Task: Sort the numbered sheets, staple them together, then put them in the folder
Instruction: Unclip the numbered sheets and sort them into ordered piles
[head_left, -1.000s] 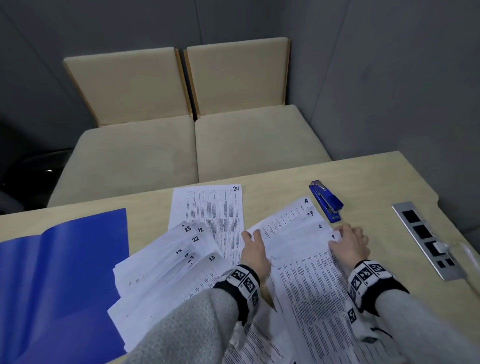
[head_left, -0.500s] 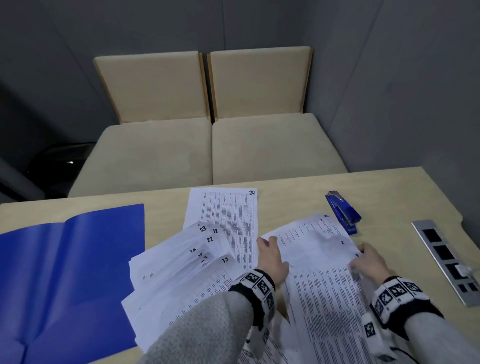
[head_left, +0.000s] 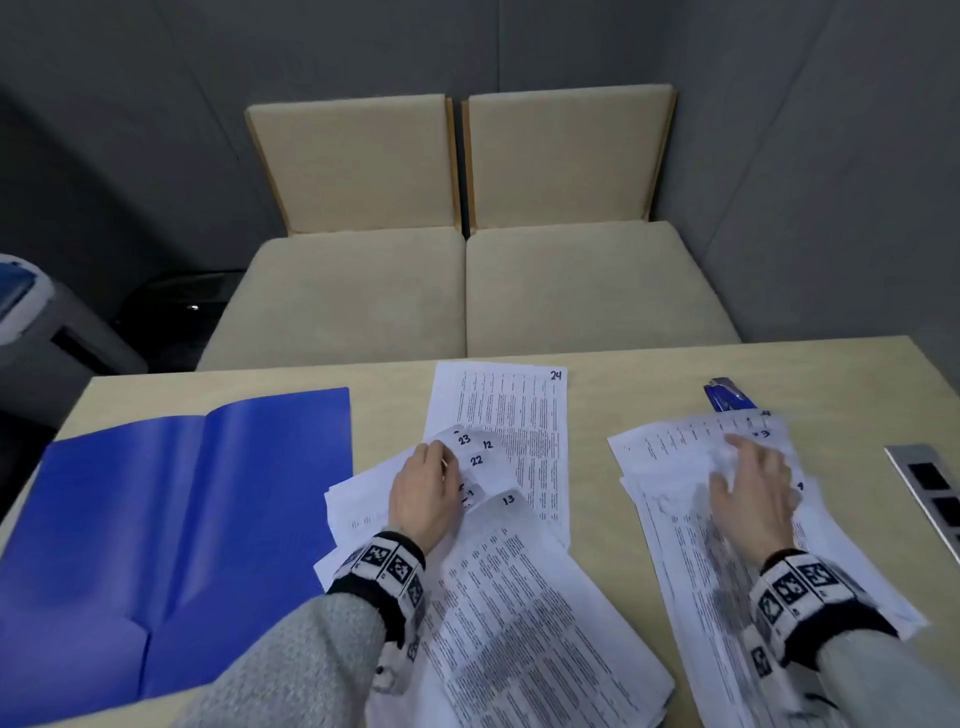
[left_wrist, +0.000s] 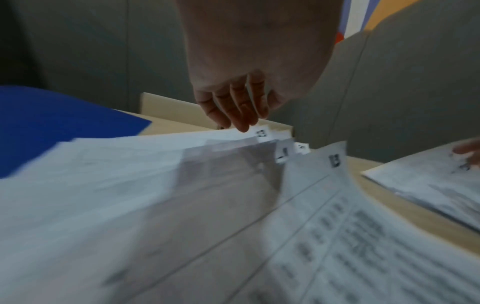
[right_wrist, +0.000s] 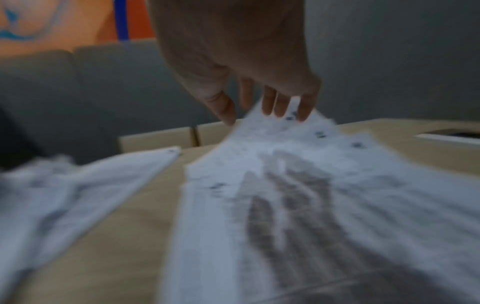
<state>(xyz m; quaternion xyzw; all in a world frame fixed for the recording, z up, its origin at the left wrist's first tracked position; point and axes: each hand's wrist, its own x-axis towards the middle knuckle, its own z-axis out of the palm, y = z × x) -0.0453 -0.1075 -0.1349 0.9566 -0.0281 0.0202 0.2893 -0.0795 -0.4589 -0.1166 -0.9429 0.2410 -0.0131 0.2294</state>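
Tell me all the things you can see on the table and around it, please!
folder: one, blue, lying open on the table's left side.
sheet 24: one, white, flat at the table's far middle.
fanned sheets: one loose pile, white, numbers 23, 22, 12 and 13 showing, in the middle.
right pile: one, white, spread on the right, partly covering the stapler.
stapler: one, blue, behind the right pile.
socket panel: one, silver, at the table's right edge.
table: one, light wood.
seats: two, beige, beyond the table.
left hand: resting on the fanned sheets.
right hand: fingers spread on the right pile.
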